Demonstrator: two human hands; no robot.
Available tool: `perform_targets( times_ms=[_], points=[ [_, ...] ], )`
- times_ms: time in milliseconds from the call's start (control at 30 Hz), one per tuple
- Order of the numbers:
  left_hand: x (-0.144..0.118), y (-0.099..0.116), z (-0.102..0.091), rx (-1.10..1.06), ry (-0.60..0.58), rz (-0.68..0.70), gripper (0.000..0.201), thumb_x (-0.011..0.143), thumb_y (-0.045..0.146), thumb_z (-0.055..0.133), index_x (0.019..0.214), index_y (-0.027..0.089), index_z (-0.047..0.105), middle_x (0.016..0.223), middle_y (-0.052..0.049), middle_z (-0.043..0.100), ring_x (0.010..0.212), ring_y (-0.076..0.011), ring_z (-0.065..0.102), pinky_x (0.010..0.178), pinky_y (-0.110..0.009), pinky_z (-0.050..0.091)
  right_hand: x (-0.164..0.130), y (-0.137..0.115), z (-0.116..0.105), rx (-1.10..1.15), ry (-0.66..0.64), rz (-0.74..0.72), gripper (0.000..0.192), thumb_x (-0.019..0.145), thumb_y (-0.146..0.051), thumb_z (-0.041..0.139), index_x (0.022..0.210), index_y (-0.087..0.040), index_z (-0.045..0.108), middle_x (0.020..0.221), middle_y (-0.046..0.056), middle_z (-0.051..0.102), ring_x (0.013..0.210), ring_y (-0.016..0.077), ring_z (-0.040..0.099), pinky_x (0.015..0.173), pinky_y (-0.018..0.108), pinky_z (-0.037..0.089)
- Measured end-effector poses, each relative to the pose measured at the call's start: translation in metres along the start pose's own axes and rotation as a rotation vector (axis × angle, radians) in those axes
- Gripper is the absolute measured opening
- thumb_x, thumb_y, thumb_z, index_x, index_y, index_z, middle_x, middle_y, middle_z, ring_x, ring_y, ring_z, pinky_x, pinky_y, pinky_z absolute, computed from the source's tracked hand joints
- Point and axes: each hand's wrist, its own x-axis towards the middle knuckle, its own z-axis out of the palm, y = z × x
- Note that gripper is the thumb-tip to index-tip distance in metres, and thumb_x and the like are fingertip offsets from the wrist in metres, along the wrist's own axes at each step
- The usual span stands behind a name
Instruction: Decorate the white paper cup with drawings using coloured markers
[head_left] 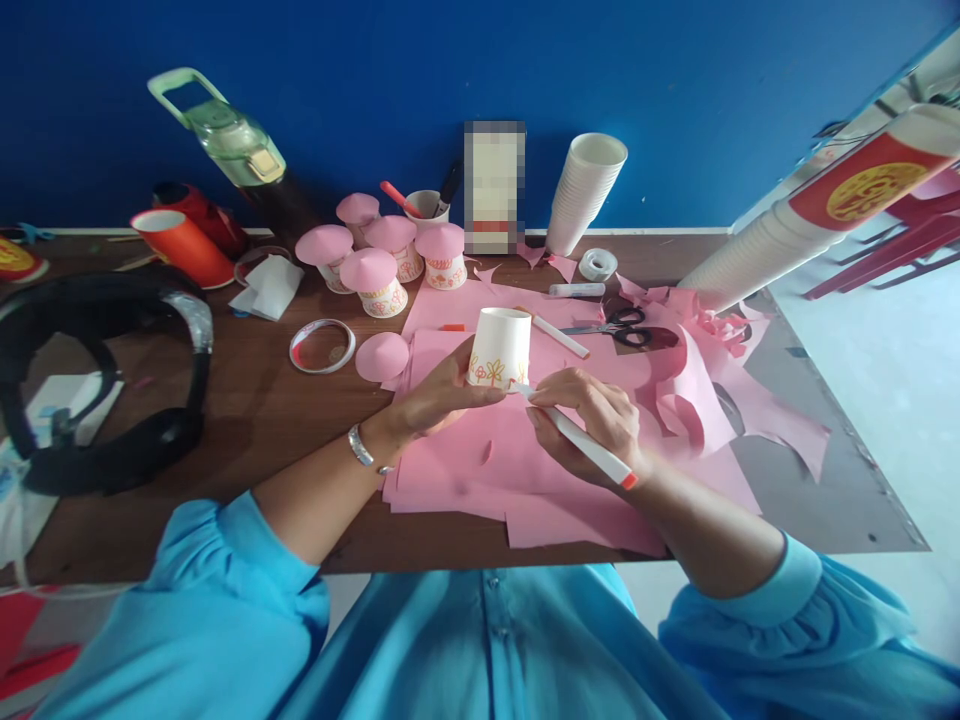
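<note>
Cup (501,340) (white, flower-patterned) | left grip (444,388): holding it | right grip (589,412): clasping marker (592,448)

Green-lidded bottle (244,150) before a blue wall (375,80), orange cup (187,250) near it, black padded band (112,468) at left

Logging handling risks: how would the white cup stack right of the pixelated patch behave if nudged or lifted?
The cup stack would probably tip easily, being tall with a narrow foot. It is likely light, as the cups look thin-walled. Lifted from its top, it may come apart, since the cups look nested.
</note>
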Motion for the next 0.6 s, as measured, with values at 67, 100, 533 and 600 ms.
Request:
perform_targets(
  times_ms=[67, 100, 533, 600],
  points=[
    [0.0002, 0.0005, 0.0002, 0.003, 0.002, -0.001, 0.042, 0.081, 0.037, 0.089, 0.118, 0.024, 0.073, 0.110, -0.006, 0.072, 0.107, -0.0246, 0.065, 0.098, -0.042, 0.050, 0.0003, 0.0003, -0.0002, -0.010, -0.004, -0.002, 0.017, 0.097, -0.011, 0.065, 0.106, -0.024, 0.060, 0.082, -0.002, 0.072, 0.068, 0.0135, 0.073, 0.056, 0.024, 0.058],
    [0.0003, 0.0004, 0.0000, 0.003, 0.003, -0.002, 0.043, 0.081, 0.037, 0.089, 0.119, 0.024, 0.073, 0.111, -0.007, 0.072, 0.108, -0.0249, 0.065, 0.098, -0.042, 0.050, 0.0005, 0.0005, -0.0002, -0.011, -0.003, -0.005, 0.016, 0.097, -0.011, 0.065, 0.106, -0.024, 0.060, 0.082, -0.001, 0.071, 0.068, 0.0134, 0.073, 0.056, 0.024, 0.058],
    [0.0015, -0.0022, -0.0047, 0.015, -0.029, -0.001, 0.045, 0.082, 0.035, 0.088, 0.122, 0.022, 0.072, 0.116, -0.008, 0.074, 0.112, -0.0255, 0.066, 0.101, -0.042, 0.053, 0.0014, 0.0002, 0.0004, -0.020, 0.013, -0.007, 0.019, 0.096, -0.007, 0.064, 0.105, -0.024, 0.060, 0.082, -0.002, 0.071, 0.068, 0.0119, 0.072, 0.057, 0.022, 0.058],
    [0.0015, -0.0033, -0.0057, 0.012, -0.026, -0.007, 0.047, 0.081, 0.035, 0.089, 0.124, 0.023, 0.072, 0.118, -0.008, 0.073, 0.113, -0.0258, 0.066, 0.102, -0.043, 0.052, 0.0020, -0.0001, 0.0002, -0.024, 0.014, -0.012, 0.020, 0.096, -0.007, 0.064, 0.105, -0.024, 0.059, 0.081, -0.002, 0.071, 0.068, 0.0118, 0.072, 0.056, 0.022, 0.057]
  ],
)
